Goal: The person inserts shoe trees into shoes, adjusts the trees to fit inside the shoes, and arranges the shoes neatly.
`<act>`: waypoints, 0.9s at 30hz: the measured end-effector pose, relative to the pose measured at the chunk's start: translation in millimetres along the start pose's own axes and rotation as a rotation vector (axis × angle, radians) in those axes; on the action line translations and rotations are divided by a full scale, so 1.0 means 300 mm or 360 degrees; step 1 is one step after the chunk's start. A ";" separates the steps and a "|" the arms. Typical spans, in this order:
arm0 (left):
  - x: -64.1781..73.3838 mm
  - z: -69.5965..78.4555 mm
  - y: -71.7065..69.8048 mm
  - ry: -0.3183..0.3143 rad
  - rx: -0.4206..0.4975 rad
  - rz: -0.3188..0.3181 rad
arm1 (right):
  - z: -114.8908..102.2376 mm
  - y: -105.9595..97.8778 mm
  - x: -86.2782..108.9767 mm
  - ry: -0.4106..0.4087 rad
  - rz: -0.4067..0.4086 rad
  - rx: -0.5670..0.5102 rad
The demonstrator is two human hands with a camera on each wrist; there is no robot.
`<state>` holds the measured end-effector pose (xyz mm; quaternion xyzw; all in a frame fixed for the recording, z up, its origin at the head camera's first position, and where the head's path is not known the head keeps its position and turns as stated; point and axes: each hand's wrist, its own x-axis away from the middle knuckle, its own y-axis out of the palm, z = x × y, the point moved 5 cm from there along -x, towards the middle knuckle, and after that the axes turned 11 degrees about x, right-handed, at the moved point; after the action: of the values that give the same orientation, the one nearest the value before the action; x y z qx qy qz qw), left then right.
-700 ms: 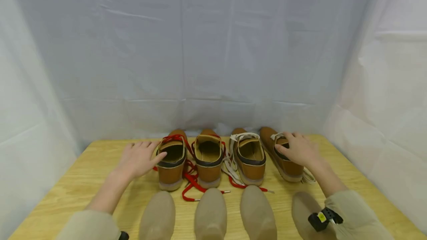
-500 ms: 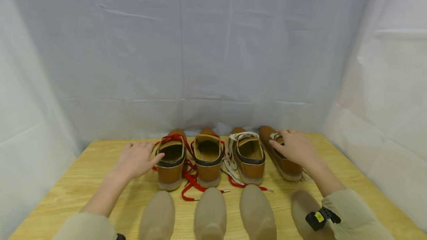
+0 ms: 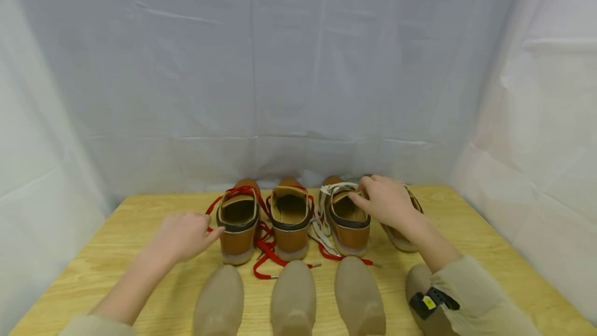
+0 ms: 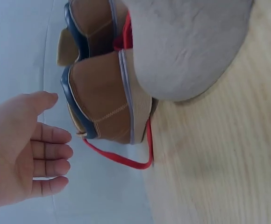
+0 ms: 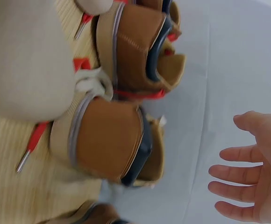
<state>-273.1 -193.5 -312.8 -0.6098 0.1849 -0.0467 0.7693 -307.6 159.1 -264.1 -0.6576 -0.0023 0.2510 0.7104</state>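
Observation:
Brown lace-up shoes stand in a row, heels towards me. Red laces run through the leftmost shoe (image 3: 238, 245) and the second shoe (image 3: 291, 242). White laces (image 3: 321, 235) hang from the third shoe (image 3: 353, 237). My left hand (image 3: 184, 235) hovers beside the leftmost shoe, thumb close to its heel collar; in the left wrist view its relaxed fingers hold nothing. Over the gap between the third shoe and the rightmost shoe (image 3: 402, 238) is my right hand (image 3: 387, 201), hiding much of the latter. The right wrist view shows those fingers loosely extended, gripping nothing.
Several grey-beige, foot-shaped forms (image 3: 219, 299) line the front of the wooden table (image 3: 93, 253), each roughly behind a shoe. Loose red lace ends (image 3: 264, 276) lie on the wood between shoes and forms. White sheeting (image 3: 298, 92) encloses the back and sides.
My right hand has moved left, from the rightmost shoe towards the third one. My left hand has drawn slightly back and down, off the leftmost shoe's side. The shoes stay in place.

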 end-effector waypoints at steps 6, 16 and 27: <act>0.034 0.045 0.015 0.0022 -0.0113 -0.0073 | -0.095 -0.017 -0.028 -0.0131 0.0047 0.0079; 0.110 0.106 0.026 0.0211 -0.0228 0.0107 | -0.252 -0.028 -0.063 -0.0316 0.0096 0.0137; 0.191 0.149 0.047 0.0368 -0.0352 0.0251 | -0.409 0.009 -0.090 -0.0372 -0.0082 0.0121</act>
<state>-206.8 -166.0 -331.0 -0.6649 0.3234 -0.0354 0.6724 -291.3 34.7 -274.4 -0.5963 -0.0924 0.3074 0.7358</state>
